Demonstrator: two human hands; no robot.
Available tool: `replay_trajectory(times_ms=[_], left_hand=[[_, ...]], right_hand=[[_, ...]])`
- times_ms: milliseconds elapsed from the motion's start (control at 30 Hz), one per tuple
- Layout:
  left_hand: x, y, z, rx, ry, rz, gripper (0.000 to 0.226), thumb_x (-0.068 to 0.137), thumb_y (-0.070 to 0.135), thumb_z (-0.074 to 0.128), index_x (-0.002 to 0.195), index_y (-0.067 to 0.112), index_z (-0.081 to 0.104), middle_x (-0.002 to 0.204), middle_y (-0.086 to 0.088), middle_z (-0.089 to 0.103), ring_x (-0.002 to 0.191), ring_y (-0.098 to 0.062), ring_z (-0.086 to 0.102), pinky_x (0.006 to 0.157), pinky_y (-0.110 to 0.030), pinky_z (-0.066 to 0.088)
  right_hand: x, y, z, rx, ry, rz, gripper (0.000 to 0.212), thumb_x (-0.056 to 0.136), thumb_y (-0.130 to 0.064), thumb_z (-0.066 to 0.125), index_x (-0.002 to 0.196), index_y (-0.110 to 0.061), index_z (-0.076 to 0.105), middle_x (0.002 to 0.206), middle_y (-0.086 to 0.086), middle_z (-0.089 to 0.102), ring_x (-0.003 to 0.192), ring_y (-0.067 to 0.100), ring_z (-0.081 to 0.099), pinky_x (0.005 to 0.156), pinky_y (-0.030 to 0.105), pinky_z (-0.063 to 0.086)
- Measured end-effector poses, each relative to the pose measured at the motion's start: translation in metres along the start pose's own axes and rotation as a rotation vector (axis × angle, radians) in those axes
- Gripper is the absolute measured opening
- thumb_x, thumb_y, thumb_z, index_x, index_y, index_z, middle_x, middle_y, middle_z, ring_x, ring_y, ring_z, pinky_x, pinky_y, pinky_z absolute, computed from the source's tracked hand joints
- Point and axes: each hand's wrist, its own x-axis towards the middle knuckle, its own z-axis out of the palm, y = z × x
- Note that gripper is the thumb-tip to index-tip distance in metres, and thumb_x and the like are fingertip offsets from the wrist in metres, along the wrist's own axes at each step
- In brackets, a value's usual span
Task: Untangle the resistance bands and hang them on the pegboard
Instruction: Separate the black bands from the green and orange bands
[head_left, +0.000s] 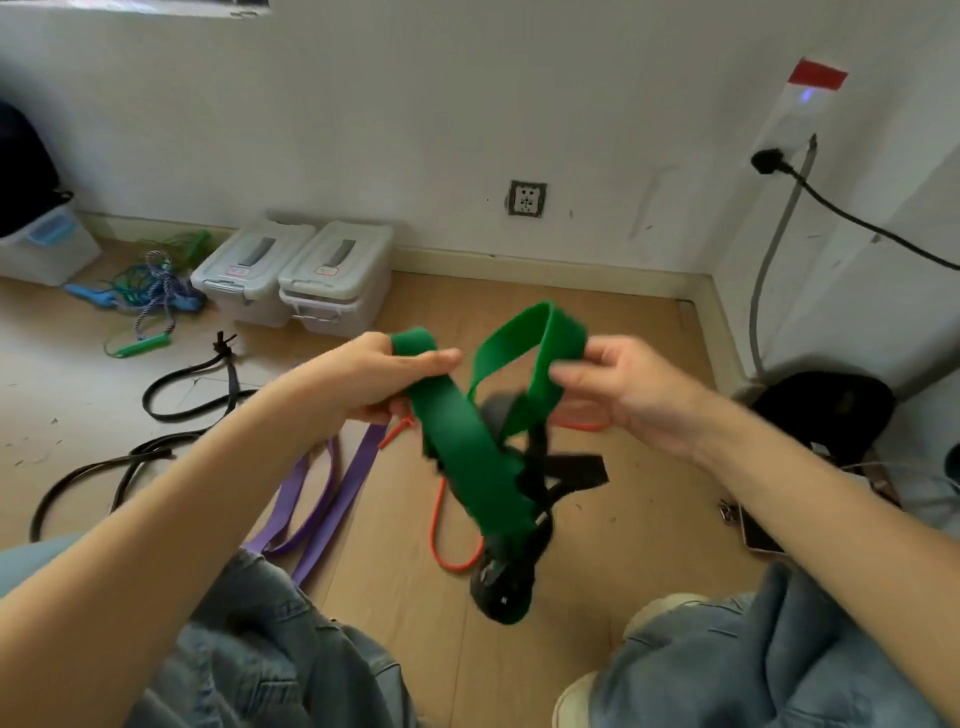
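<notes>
Bare floor (649, 415) right of bands, purple band (332, 493) and black band (197, 395) crowding left

**Rubber, plastic, wood and denim**

The green band (470, 447) at centre looks like matt, smooth rubber, as do the purple bands (332, 488) at lower left. The orange cord (441, 540) below centre has a slight sheen. The floor (623, 519) is pale wood-grain board with a low gloss. Two bins (296, 270) at upper left are translucent, smooth plastic. The wall (415, 130) is matt white paint, scuffed. The jeans (270, 649) along the bottom are coarse blue denim cloth.
</notes>
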Motion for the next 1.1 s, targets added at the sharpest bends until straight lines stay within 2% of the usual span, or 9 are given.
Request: replay_trajectory(times_ms=[100,233,333,433,500,567,767,900,1100], left_hand=[[0.010,-0.013,0.010,0.319,-0.029,-0.018,0.039,0.076,0.044,0.071,0.090,0.008,0.061,0.069,0.000,0.060,0.057,-0.010,0.054,0.045,-0.018,0.040],[0.014,-0.015,0.010,0.296,0.009,-0.111,0.030,0.080,0.032,0.069,0.091,0.006,0.059,0.078,-0.004,0.064,0.066,-0.013,0.061,0.049,-0.021,0.051],[0.011,-0.013,0.006,0.411,0.112,-0.087,0.060,0.082,0.027,0.068,0.127,0.005,0.037,0.112,-0.013,0.057,0.088,-0.021,0.057,0.068,-0.028,0.050],[-0.002,-0.004,0.008,0.204,-0.254,0.190,0.078,0.082,0.007,0.065,0.143,0.028,0.021,0.141,-0.004,0.043,0.121,-0.014,0.046,0.094,-0.027,0.041],[-0.014,0.001,0.015,0.022,-0.575,0.309,0.077,0.079,-0.001,0.061,0.140,0.033,0.029,0.132,0.002,0.054,0.121,-0.013,0.052,0.098,-0.032,0.046],[-0.019,0.002,0.021,-0.067,-0.644,0.347,0.075,0.079,0.001,0.062,0.140,0.030,0.031,0.130,0.000,0.056,0.120,-0.017,0.055,0.100,-0.041,0.046],[-0.016,0.002,0.027,-0.236,-0.524,0.329,0.067,0.074,0.016,0.071,0.134,0.030,0.043,0.125,-0.004,0.059,0.113,-0.023,0.059,0.093,-0.037,0.050],[-0.011,0.005,0.032,0.056,-0.041,0.525,0.041,0.080,0.000,0.062,0.099,0.037,0.061,0.123,0.000,0.054,0.106,-0.020,0.060,0.085,-0.028,0.054],[-0.012,0.012,-0.009,-0.274,-0.260,0.395,0.025,0.081,0.008,0.060,0.094,0.025,0.074,0.093,-0.005,0.074,0.084,-0.017,0.071,0.063,-0.024,0.057]], right_hand=[[0.000,0.008,0.012,-0.218,0.041,0.003,0.019,0.088,-0.002,0.057,0.106,-0.003,0.062,0.105,0.020,0.068,0.079,0.019,0.068,0.067,0.024,0.057],[-0.004,-0.026,-0.003,0.197,0.047,-0.183,0.023,0.076,-0.020,0.060,0.097,-0.011,0.064,0.087,0.004,0.073,0.079,0.016,0.070,0.062,0.022,0.056],[-0.009,-0.039,-0.006,0.257,0.038,-0.205,0.023,0.076,-0.021,0.057,0.095,-0.008,0.062,0.080,0.003,0.073,0.071,0.013,0.070,0.053,0.018,0.054],[-0.012,-0.039,0.003,0.331,-0.004,-0.203,0.022,0.078,-0.019,0.055,0.095,-0.006,0.060,0.079,0.003,0.072,0.069,0.013,0.069,0.052,0.017,0.053],[-0.013,-0.040,0.005,0.400,0.022,-0.211,0.021,0.077,-0.018,0.055,0.094,-0.006,0.060,0.077,0.002,0.071,0.068,0.010,0.068,0.050,0.015,0.052],[-0.013,-0.043,0.004,0.432,0.056,-0.229,0.020,0.076,-0.018,0.055,0.093,-0.008,0.060,0.076,0.000,0.071,0.067,0.009,0.067,0.050,0.014,0.051],[-0.013,-0.040,0.006,0.438,0.092,-0.200,0.014,0.083,-0.012,0.053,0.094,-0.007,0.061,0.076,0.003,0.072,0.067,0.011,0.068,0.050,0.016,0.052],[-0.013,-0.040,0.008,0.393,0.078,-0.201,0.019,0.079,-0.014,0.055,0.095,-0.006,0.061,0.078,0.004,0.072,0.070,0.013,0.069,0.052,0.017,0.054],[-0.005,-0.044,-0.017,0.542,0.326,-0.215,0.014,0.095,-0.006,0.044,0.089,-0.009,0.056,0.071,0.001,0.065,0.060,0.009,0.063,0.042,0.015,0.044]])
